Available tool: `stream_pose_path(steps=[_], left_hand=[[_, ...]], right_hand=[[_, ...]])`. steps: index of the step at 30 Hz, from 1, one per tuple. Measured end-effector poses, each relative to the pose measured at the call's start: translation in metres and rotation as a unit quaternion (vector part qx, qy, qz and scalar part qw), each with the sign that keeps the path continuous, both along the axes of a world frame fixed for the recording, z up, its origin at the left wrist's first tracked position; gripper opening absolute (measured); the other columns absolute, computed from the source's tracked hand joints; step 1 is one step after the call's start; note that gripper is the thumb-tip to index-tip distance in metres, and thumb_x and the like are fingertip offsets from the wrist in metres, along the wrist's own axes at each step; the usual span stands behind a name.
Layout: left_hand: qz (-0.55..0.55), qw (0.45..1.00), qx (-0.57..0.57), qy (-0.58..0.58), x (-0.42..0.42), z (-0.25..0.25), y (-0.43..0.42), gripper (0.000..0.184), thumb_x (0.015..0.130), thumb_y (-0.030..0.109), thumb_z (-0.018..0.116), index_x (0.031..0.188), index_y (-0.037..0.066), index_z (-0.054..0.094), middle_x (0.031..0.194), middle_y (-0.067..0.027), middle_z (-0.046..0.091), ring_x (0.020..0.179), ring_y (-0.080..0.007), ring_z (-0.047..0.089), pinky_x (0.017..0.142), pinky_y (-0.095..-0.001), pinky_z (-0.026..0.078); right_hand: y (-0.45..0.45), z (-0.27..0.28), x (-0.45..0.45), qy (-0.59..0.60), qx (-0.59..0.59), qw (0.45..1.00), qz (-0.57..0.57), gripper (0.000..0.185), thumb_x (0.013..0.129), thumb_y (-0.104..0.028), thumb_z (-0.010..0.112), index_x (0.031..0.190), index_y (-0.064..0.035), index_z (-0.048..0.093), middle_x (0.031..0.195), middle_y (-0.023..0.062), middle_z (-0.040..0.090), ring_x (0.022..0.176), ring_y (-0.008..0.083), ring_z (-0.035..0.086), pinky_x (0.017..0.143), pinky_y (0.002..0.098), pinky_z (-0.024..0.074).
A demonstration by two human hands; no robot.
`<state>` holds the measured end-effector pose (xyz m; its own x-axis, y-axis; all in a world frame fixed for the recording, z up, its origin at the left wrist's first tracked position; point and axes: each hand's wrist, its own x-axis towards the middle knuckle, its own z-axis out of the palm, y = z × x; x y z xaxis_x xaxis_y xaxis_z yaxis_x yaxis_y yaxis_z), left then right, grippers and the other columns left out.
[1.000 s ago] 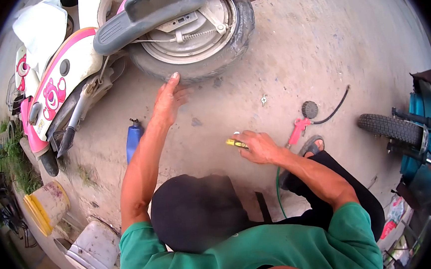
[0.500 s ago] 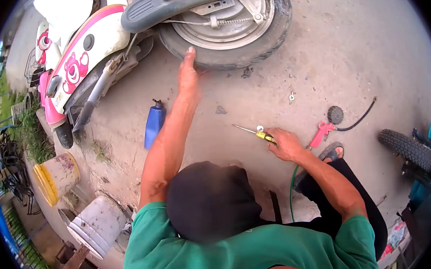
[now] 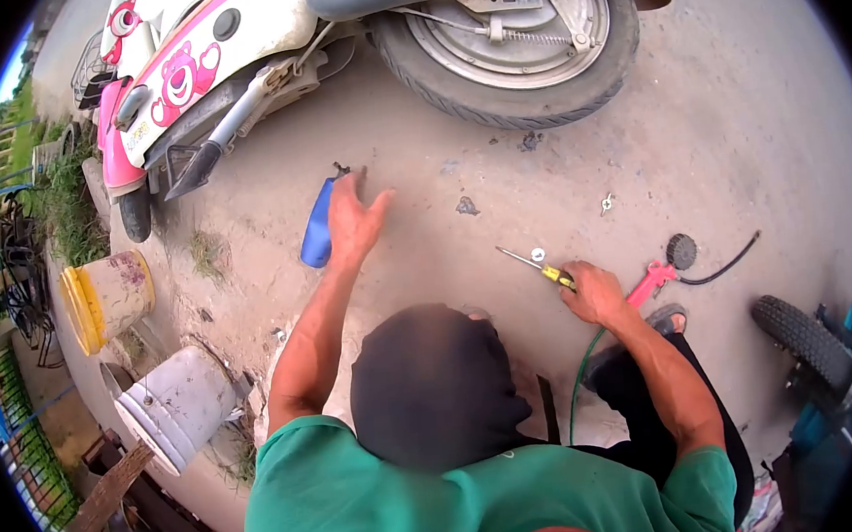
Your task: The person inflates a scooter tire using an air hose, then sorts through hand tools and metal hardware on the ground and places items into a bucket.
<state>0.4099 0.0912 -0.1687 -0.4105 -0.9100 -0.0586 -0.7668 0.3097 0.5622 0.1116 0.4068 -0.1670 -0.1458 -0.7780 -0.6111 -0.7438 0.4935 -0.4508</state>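
My left hand (image 3: 357, 221) is open, its fingers spread at the upper right side of a blue bottle (image 3: 318, 226) with a dark nozzle, which lies on the ground; whether they touch is unclear. In my right hand (image 3: 594, 292) is a screwdriver (image 3: 557, 276) with a yellow and black handle, its metal shaft pointing up and left. A small white round object (image 3: 538, 255) is beside the shaft. Above my hands is the rear wheel (image 3: 533, 100) of a pink and white scooter (image 3: 233, 42) lying on its side.
A pink air gauge (image 3: 650, 282) with a black hose and green line lies right of my right hand. Above it is a small metal piece (image 3: 607, 204). Two buckets (image 3: 117, 302) (image 3: 184, 402) stand at the left. Another tyre (image 3: 805, 340) is at the right.
My left hand has left the scooter's tyre and moved down and left to the blue bottle. My right hand still holds the screwdriver. The view has shifted, moving the scooter up and right.
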Motion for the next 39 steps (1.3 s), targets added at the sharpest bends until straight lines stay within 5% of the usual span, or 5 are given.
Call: stream_pose_path(steps=[6, 13, 21, 29, 39], left_hand=[[0.024, 0.954, 0.057, -0.293, 0.083, -0.008, -0.023, 0.091, 0.079, 0.042, 0.084, 0.151, 0.004, 0.044, 0.146, -0.0210, 0.053, 0.135, -0.0385, 0.052, 0.112, -0.0544, 0.039], [0.053, 0.987, 0.079, -0.129, 0.139, -0.016, -0.033, 0.070, 0.083, 0.038, 0.080, 0.136, -0.001, 0.056, 0.120, -0.0249, 0.067, 0.109, -0.0420, 0.066, 0.096, -0.0491, 0.051], [0.240, 0.952, 0.008, -0.192, 0.314, -0.019, -0.086, 0.067, 0.084, 0.040, 0.082, 0.124, -0.010, 0.062, 0.113, -0.0279, 0.070, 0.102, -0.0420, 0.068, 0.094, -0.0473, 0.052], [0.155, 0.970, -0.069, -0.173, 0.255, -0.013, -0.026, 0.050, 0.094, 0.022, 0.074, 0.136, -0.002, 0.061, 0.133, -0.0237, 0.062, 0.123, -0.0370, 0.062, 0.104, -0.0468, 0.048], [0.010, 0.997, 0.074, -0.001, 0.137, 0.001, 0.010, 0.035, 0.100, 0.022, 0.067, 0.128, 0.000, 0.066, 0.125, -0.0163, 0.069, 0.117, -0.0297, 0.065, 0.099, -0.0419, 0.052]], right_hand=[[0.013, -0.004, 0.005, 0.023, 0.003, 1.000, 0.018, 0.035, 0.084, -0.022, 0.067, 0.113, -0.0035, 0.066, 0.106, 0.0179, 0.069, 0.101, 0.0386, 0.069, 0.086, 0.0493, 0.0560], [0.011, 0.005, 0.009, 0.014, 0.020, 0.999, 0.046, 0.031, 0.082, -0.022, 0.068, 0.105, -0.0012, 0.069, 0.107, 0.0190, 0.069, 0.103, 0.0374, 0.069, 0.088, 0.0481, 0.0567], [0.018, -0.010, 0.000, 0.035, 0.032, 0.999, 0.004, 0.030, 0.081, -0.029, 0.071, 0.100, -0.0064, 0.071, 0.100, 0.0143, 0.072, 0.095, 0.0367, 0.071, 0.080, 0.0490, 0.0572], [-0.041, -0.020, -0.082, 0.126, -0.036, 0.938, -0.320, 0.033, 0.085, -0.036, 0.076, 0.100, -0.0064, 0.071, 0.097, 0.0174, 0.075, 0.096, 0.0375, 0.073, 0.081, 0.0495, 0.0567], [-0.046, -0.041, -0.105, 0.123, -0.027, 0.957, -0.261, 0.023, 0.083, -0.024, 0.070, 0.099, -0.0075, 0.069, 0.103, 0.0188, 0.074, 0.101, 0.0382, 0.071, 0.084, 0.0497, 0.0562]])
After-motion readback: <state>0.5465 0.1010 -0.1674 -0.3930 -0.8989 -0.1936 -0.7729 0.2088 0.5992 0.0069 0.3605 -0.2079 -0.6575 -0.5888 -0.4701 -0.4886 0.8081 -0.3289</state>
